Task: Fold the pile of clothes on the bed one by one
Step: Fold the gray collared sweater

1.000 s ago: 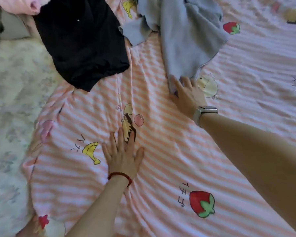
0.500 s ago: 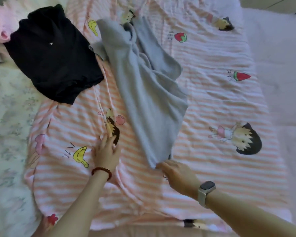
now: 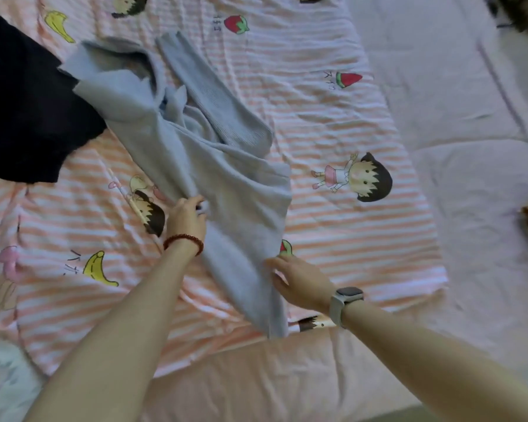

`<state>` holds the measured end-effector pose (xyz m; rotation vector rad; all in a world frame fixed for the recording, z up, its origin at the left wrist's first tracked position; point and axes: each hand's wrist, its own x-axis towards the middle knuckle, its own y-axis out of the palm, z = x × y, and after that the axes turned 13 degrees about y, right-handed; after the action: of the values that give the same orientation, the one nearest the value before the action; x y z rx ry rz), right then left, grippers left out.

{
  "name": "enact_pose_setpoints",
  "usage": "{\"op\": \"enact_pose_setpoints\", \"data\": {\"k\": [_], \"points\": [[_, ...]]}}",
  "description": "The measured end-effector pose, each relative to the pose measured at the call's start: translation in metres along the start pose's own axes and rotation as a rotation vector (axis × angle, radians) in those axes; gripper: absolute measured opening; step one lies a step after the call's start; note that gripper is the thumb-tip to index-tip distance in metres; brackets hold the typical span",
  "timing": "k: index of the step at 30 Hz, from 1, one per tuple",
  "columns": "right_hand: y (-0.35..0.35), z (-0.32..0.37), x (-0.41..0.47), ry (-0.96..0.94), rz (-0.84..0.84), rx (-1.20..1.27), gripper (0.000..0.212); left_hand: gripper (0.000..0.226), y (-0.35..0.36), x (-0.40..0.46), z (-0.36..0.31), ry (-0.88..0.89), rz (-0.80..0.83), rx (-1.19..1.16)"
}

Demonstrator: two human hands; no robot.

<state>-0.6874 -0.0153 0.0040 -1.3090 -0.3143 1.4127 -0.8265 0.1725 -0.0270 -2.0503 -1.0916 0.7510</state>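
Left hand [image 3: 186, 215] is bunched on the grey garment [image 3: 226, 190], fingers curled into a pinch of cloth along its left edge, wrist cocked up, forearm reaching in from the near edge of the bed with a red bead bracelet [image 3: 183, 240] at the wrist. That grip looks like an anchor, holding one side so the fabric can be drawn flat.

Over to the right hand [image 3: 296, 280]: it sits at the garment's lower right edge, fingers bent against the hem with cloth seemingly caught under them, though the blur makes the exact pinch hard to read. A watch [image 3: 346, 300] rides the wrist, and the arm comes in low from the near right corner.

Between the two hands the grey cloth runs taut and narrow towards the near edge of the bed, its tail end just reaching the edge of the striped cartoon sheet [image 3: 363, 245]. I'd judge they're pulling it to the front to spread it before any fold; nothing is folded yet.

Further out, the garment's top is still rumpled, one sleeve angled towards the far side, the other bunched beside the black garment [image 3: 28, 111], which waits at the left edge of the bed, touching the grey one.
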Motion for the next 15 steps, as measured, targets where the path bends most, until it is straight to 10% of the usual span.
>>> {"op": "enact_pose_setpoints", "data": {"k": [6,11,15], "points": [[-0.036,0.016,0.039,-0.054,-0.370,-0.002,0.053,0.022,-0.018,-0.082,-0.007,0.191,0.063,-0.211],[-0.029,0.041,0.054,-0.010,0.018,-0.205,0.054,0.026,-0.001,-0.137,0.001,0.236,0.479,-0.179],[0.010,0.035,0.028,-0.125,0.050,-0.138,0.048,0.041,-0.016,-0.130,-0.004,0.271,0.053,-0.114]]}}
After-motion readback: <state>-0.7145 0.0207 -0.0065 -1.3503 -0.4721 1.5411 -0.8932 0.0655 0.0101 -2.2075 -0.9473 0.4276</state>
